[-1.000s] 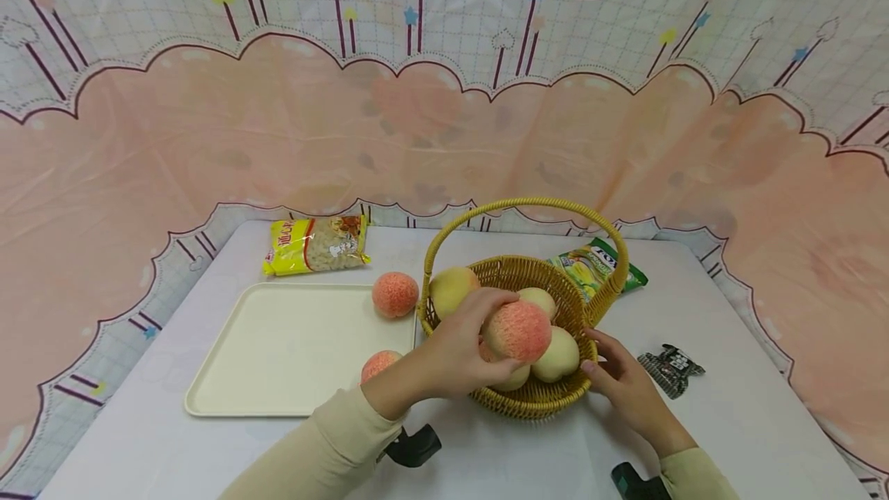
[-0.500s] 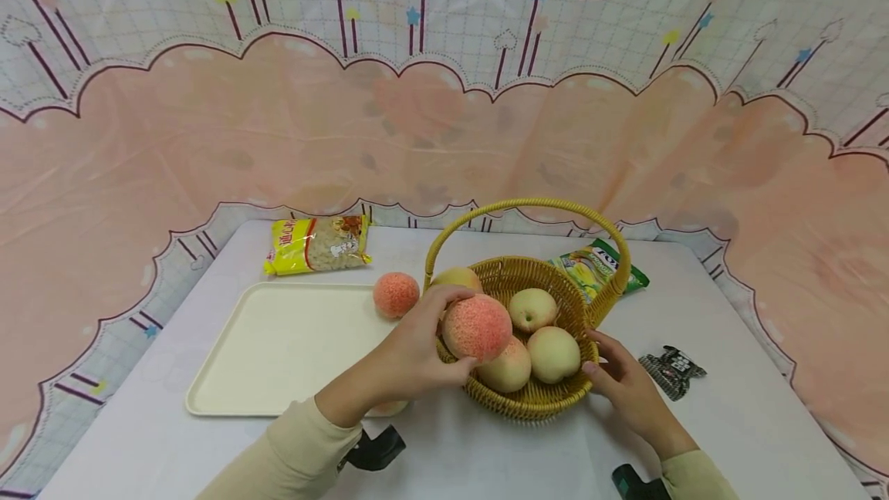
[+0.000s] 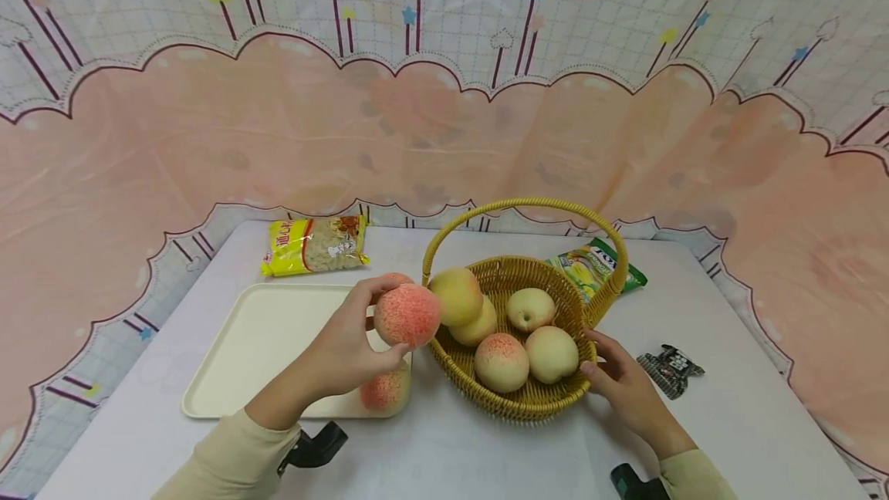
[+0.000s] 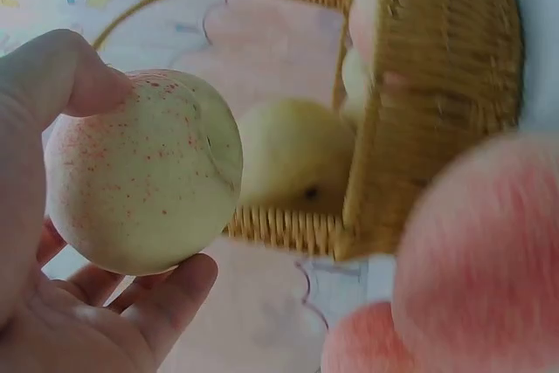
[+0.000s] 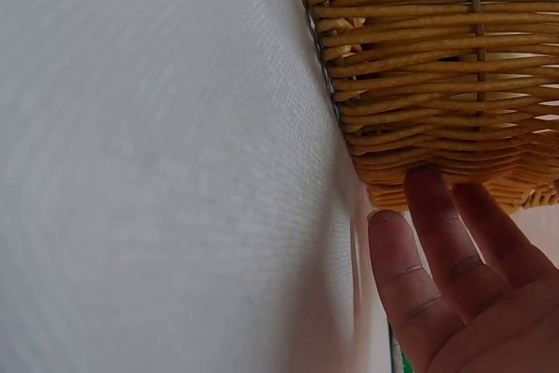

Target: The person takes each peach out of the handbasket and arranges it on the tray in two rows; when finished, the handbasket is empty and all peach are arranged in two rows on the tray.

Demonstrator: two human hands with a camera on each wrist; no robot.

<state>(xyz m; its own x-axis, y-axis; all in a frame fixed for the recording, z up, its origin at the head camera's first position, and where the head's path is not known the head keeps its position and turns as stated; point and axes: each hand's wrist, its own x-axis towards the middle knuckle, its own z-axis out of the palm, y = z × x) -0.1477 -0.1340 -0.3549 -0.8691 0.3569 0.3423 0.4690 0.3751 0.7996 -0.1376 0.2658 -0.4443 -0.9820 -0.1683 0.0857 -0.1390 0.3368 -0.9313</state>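
My left hand (image 3: 347,346) grips a peach (image 3: 407,316) with a pink-red speckled side, held over the right edge of the cream tray (image 3: 264,346). In the left wrist view, thumb and fingers wrap the pale side of this peach (image 4: 144,176). A second peach (image 3: 382,390) lies on the tray's front right corner, and another peach (image 3: 398,278) is mostly hidden behind the held one. Several peaches (image 3: 501,362) sit in the yellow wicker basket (image 3: 514,272). My right hand (image 3: 628,388) holds the basket's right rim, its fingers (image 5: 441,233) against the woven outer wall.
A yellow snack bag (image 3: 316,245) lies behind the tray. Behind the basket's right side is a green bag (image 3: 597,265). A small black packet (image 3: 671,370) lies right of my right hand. The basket's tall handle (image 3: 524,203) arches over it.
My left hand has carried the peach leftward, from above the basket to over the tray's right edge. The peaches inside the basket are now uncovered. My right hand stays at the rim.
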